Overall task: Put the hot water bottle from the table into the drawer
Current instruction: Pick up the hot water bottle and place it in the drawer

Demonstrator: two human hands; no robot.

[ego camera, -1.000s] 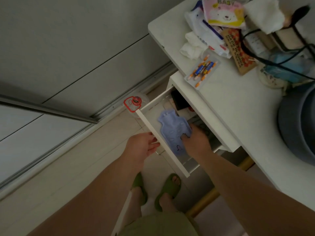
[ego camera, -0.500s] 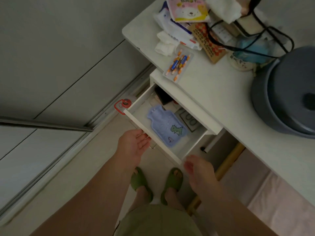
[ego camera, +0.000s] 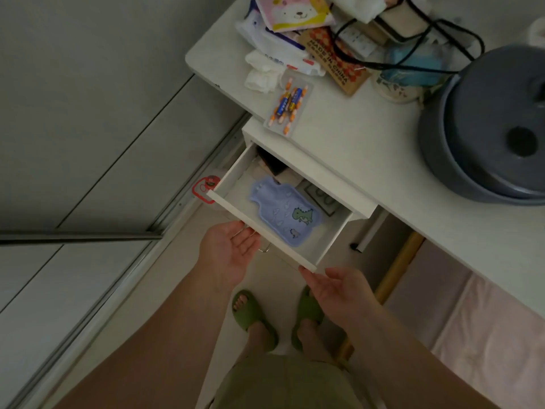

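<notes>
A small blue hot water bottle (ego camera: 281, 212) with a green dinosaur print lies flat inside the pulled-out white drawer (ego camera: 259, 230) under the table. My left hand (ego camera: 228, 250) rests against the drawer's front panel, palm up, fingers loosely spread, near the metal handle. My right hand (ego camera: 339, 290) hovers open just below the drawer's right front corner, holding nothing. The back of the drawer holds dark items partly hidden under the tabletop.
The white table (ego camera: 368, 149) carries a clear case of batteries (ego camera: 289, 106), tissue packs, a cable tangle and a large grey pot (ego camera: 489, 137). A sliding door track runs along the floor at left. My feet in green slippers stand below the drawer.
My right hand has let go of the hot water bottle, left the drawer and dropped to its front corner. The bottle now lies alone in the drawer. My left hand stayed at the front panel.
</notes>
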